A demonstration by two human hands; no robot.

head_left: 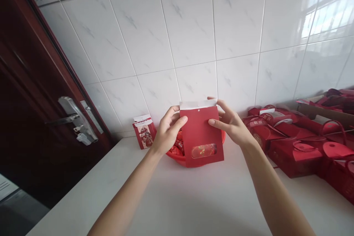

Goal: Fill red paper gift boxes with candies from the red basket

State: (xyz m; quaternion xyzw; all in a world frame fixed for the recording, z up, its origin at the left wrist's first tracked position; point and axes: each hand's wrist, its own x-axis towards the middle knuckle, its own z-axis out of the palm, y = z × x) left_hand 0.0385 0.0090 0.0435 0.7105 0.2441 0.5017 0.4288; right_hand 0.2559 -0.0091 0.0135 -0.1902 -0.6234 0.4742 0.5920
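Note:
A red paper box with a white top flap stands upright between my hands, over the near side of a red bowl. Through a small window low on its front, a red wrapped item shows. My left hand grips the box's upper left edge, thumb on the front. At the upper right, my right hand pinches it, thumb on the front and fingers behind the flap. Red wrapped sweets fill the visible part of the bowl; the box hides the rest.
A smaller red box with a printed picture stands left of the bowl, by the tiled wall. Several red handled boxes crowd the right side of the white table. A dark red door is at the left.

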